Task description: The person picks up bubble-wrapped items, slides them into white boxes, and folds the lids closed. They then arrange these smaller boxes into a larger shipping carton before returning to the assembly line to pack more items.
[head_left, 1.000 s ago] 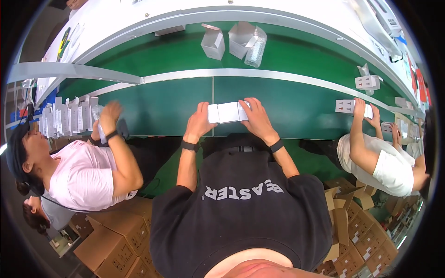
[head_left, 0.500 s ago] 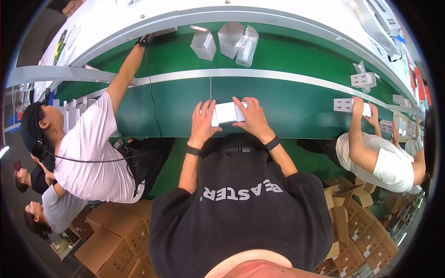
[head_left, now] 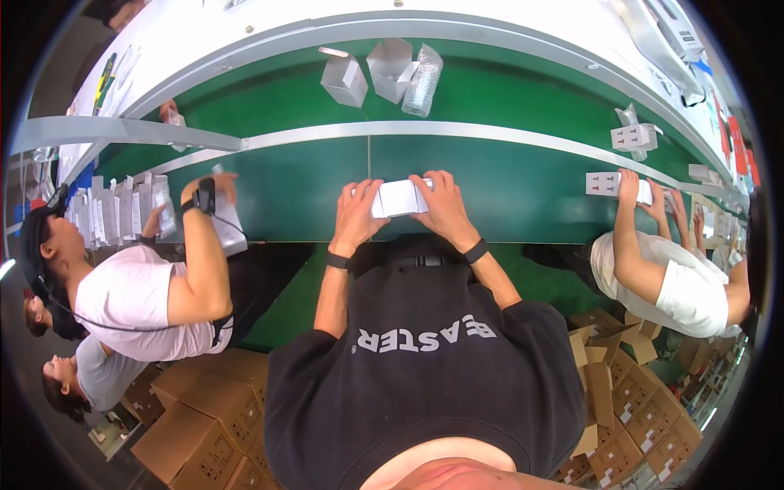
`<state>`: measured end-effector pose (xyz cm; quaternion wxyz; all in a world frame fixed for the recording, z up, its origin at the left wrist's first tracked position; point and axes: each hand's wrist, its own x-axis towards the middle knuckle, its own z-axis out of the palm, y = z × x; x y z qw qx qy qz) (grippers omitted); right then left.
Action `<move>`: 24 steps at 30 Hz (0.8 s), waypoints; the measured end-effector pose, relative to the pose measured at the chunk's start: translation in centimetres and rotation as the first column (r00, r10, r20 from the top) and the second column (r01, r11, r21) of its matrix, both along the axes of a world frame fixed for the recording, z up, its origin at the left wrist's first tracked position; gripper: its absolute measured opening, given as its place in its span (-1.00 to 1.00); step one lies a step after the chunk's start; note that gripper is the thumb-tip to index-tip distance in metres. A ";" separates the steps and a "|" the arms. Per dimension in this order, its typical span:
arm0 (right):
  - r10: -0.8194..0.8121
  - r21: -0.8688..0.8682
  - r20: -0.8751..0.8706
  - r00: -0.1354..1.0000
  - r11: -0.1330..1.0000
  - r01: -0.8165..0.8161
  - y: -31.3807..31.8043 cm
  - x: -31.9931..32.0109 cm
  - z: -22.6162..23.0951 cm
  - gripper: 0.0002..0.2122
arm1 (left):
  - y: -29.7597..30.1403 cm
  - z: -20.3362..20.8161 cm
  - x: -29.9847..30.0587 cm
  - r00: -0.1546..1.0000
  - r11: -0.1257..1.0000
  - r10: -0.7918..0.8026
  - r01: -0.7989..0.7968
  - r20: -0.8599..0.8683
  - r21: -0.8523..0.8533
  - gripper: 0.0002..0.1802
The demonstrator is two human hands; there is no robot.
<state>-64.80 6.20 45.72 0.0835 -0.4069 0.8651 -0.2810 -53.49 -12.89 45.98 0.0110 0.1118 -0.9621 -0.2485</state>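
Note:
Over the near dark green worktop I hold a small white box [head_left: 398, 197] by its two ends. My left hand [head_left: 357, 214] is wrapped round its left end, and my right hand [head_left: 446, 206] grips the right end with the thumb along its near edge. Flaps at the ends of the box appear to stand out, partly hidden by my fingers. Beyond the metal rail, two open white boxes, one tilted [head_left: 345, 80] and one wider [head_left: 389, 69], stand on the green belt. Against the wider one leans a clear bubble-wrap pouch [head_left: 423, 80].
A metal rail [head_left: 457, 129] divides worktop and belt. At left, a co-worker [head_left: 139, 298] handles a white box beside a row of white boxes [head_left: 118, 211]; at right, another [head_left: 661, 273] holds a printed box [head_left: 603, 184]. Brown cartons [head_left: 196, 425] are stacked behind on both sides.
The boxes and bubble-wrap pouch on the belt have shifted left. The left co-worker has drawn an arm back from the belt, now with a white box. My hands hold nearly the same place.

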 end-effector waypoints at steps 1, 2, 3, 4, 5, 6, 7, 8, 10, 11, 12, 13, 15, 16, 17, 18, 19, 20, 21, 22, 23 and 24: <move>-0.001 0.001 0.001 1.000 1.000 0.001 0.2 -0.1 0.0 -0.23 | 0.1 0.1 -0.2 1.000 1.000 -0.009 0.008 0.005 0.011 -0.02; 0.007 0.000 -0.007 1.000 1.000 -0.007 0.4 -0.3 0.1 -0.21 | 0.3 0.1 -0.4 1.000 1.000 -0.009 0.009 0.007 0.012 -0.02; 0.015 -0.001 -0.015 1.000 1.000 -0.015 0.7 -0.5 0.2 -0.19 | 0.5 0.2 -0.5 1.000 1.000 -0.005 0.005 0.000 0.016 -0.02; 0.023 -0.002 -0.023 0.999 1.000 -0.023 0.9 -0.7 0.2 -0.17 | 0.7 0.1 -0.6 1.000 1.000 0.000 0.000 -0.005 0.019 -0.01; 0.022 -0.002 -0.021 1.000 1.000 -0.022 1.1 -0.8 0.2 -0.17 | 1.0 0.0 -0.7 1.000 1.000 0.004 -0.004 -0.011 0.021 -0.01; 0.018 -0.003 0.005 1.000 1.000 -0.017 1.4 -1.0 0.3 -0.15 | 1.2 0.0 -0.8 1.000 1.000 0.003 -0.002 -0.009 0.021 -0.01; 0.017 0.000 0.033 0.999 1.000 -0.017 1.5 -1.2 0.4 -0.12 | 1.4 0.0 -0.9 1.000 1.000 0.007 -0.007 -0.006 0.022 0.00; 0.016 0.002 0.060 0.998 1.000 -0.016 1.6 -1.4 0.5 -0.09 | 1.6 0.0 -0.9 1.000 1.000 0.011 -0.011 -0.002 0.022 0.00; 0.019 -0.017 0.060 0.998 1.000 -0.018 2.3 -1.8 0.2 -0.07 | 2.0 -0.1 -1.1 1.000 1.000 0.016 -0.016 0.001 0.022 0.00; 0.020 -0.039 0.059 0.998 0.999 -0.018 2.7 -2.0 0.1 -0.05 | 2.3 -0.2 -1.0 1.000 1.000 0.017 -0.017 -0.001 0.016 0.01; 0.022 -0.060 0.058 0.998 0.998 -0.019 3.1 -2.2 0.0 -0.03 | 2.5 -0.4 -1.1 1.000 1.000 0.019 -0.019 -0.002 0.011 0.01; 0.023 -0.060 0.058 0.998 0.998 -0.019 3.4 -2.3 0.1 -0.03 | 2.8 -0.4 -1.2 1.000 1.000 0.020 -0.020 -0.004 0.006 0.02; 0.002 -0.043 0.035 0.999 0.999 -0.001 4.1 -2.5 0.1 -0.06 | 3.2 -0.4 -1.5 1.000 1.000 0.022 -0.022 -0.001 0.006 0.02; -0.009 -0.034 0.023 1.000 0.999 0.010 4.4 -2.7 0.0 -0.07 | 3.5 -0.5 -1.7 1.000 1.000 0.021 -0.021 0.001 0.006 0.02; -0.009 -0.033 0.025 1.000 0.999 0.010 4.7 -2.9 -0.1 -0.07 | 3.7 -0.5 -2.0 1.000 1.000 0.020 -0.021 0.004 0.006 0.02; 0.010 -0.039 0.029 1.000 0.999 -0.009 4.9 -3.3 -0.4 -0.10 | 3.8 -0.6 -2.2 1.000 1.000 0.020 -0.020 0.007 0.007 0.02; 0.030 -0.047 0.033 0.999 0.998 -0.028 5.0 -3.7 -0.6 -0.12 | 3.7 -0.7 -2.6 1.000 1.000 0.008 -0.008 0.002 0.010 0.01; 0.049 -0.055 0.036 0.998 0.997 -0.047 5.0 -4.0 -0.8 -0.15 | 3.7 -0.8 -2.9 1.000 1.000 -0.004 0.004 -0.002 0.013 0.01; 0.048 -0.055 0.039 0.998 0.997 -0.046 5.1 -4.3 -0.9 -0.15 | 3.6 -0.8 -3.1 1.000 1.000 -0.016 0.016 -0.006 0.016 0.00; 0.053 -0.060 0.052 0.997 0.997 -0.050 5.3 -4.5 -0.9 -0.17 | 3.7 -0.9 -3.3 1.000 1.000 -0.016 0.016 -0.003 0.017 0.00; 0.057 -0.064 0.064 0.996 0.997 -0.053 5.5 -4.7 -0.8 -0.19 | 3.8 -0.9 -3.4 1.000 1.000 -0.017 0.017 -0.002 0.020 0.00; 0.061 -0.069 0.077 0.995 0.996 -0.056 5.6 -4.9 -0.7 -0.21 | 4.0 -1.0 -3.5 1.000 1.000 -0.018 0.018 -0.001 0.023 0.00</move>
